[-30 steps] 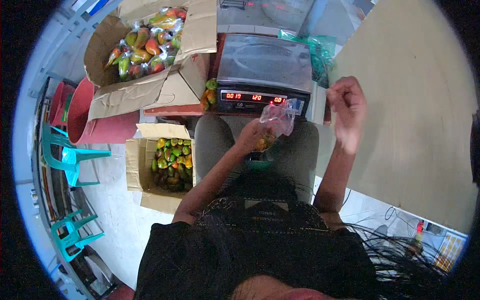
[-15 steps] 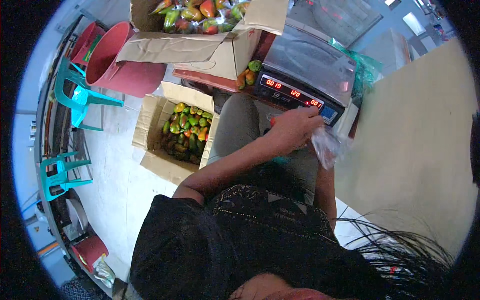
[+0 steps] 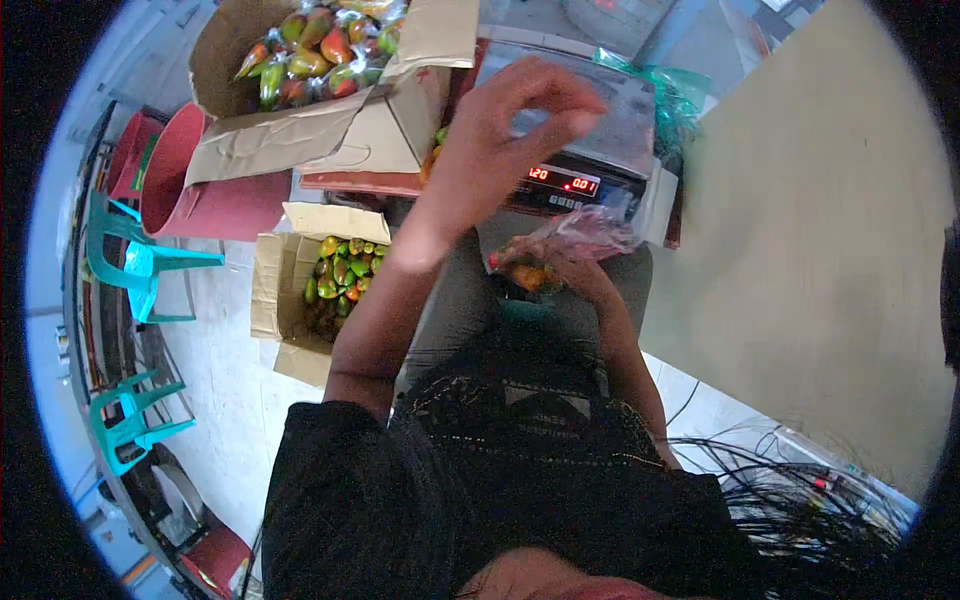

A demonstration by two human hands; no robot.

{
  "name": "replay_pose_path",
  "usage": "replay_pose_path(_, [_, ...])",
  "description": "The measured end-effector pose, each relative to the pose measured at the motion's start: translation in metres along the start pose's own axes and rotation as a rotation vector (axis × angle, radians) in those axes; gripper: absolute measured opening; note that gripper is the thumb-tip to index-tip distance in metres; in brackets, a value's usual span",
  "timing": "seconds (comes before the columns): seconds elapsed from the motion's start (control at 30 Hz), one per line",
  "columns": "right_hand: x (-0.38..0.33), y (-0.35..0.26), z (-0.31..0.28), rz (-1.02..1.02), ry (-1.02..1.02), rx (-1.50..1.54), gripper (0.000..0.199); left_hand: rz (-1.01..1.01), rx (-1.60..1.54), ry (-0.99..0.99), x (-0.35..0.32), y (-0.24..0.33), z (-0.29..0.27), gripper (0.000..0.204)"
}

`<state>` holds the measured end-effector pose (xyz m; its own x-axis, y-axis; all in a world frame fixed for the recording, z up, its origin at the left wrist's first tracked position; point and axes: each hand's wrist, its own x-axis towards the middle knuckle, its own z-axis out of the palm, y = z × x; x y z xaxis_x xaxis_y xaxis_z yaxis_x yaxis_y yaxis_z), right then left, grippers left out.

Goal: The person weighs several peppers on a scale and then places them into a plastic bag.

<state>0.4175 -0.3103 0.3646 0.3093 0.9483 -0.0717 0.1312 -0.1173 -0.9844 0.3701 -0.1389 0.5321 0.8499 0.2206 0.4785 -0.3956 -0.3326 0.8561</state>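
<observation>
My left hand (image 3: 487, 140) is raised over the weighing scale (image 3: 625, 110), its thumb and fingers curled round so the tips come together. Whatever it may pinch is too small to make out. Low over my lap, my right hand (image 3: 580, 272) grips a clear plastic bag (image 3: 590, 230). Orange and green peppers (image 3: 530, 276) show beside its fingers, at the bag's lower part. The scale's red display (image 3: 565, 182) is lit, partly covered by my left arm.
An open carton (image 3: 270, 145) of bagged peppers stands at the upper left. Below it, another carton (image 3: 280, 300) holds loose peppers. Red tubs (image 3: 230, 200) and teal chairs (image 3: 140, 265) are farther left. A pale board (image 3: 790, 270) fills the right side.
My left hand has left the plastic bag and risen up and leftward over the scale. My right hand, with the bag, now shows lower over my lap. The view has shifted.
</observation>
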Motion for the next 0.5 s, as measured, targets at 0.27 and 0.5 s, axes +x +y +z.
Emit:
replay_pose_path(0.27, [0.0, -0.001, -0.005, -0.009, 0.203, 0.04, 0.027, -0.046, 0.209, -0.142, -0.042, -0.011, 0.023, 0.056])
replay_pose_path(0.5, [0.013, -0.007, -0.001, -0.036, 0.099, 0.262, 0.035, -0.171, 0.384, -0.161, -0.034, -0.02, 0.017, 0.032])
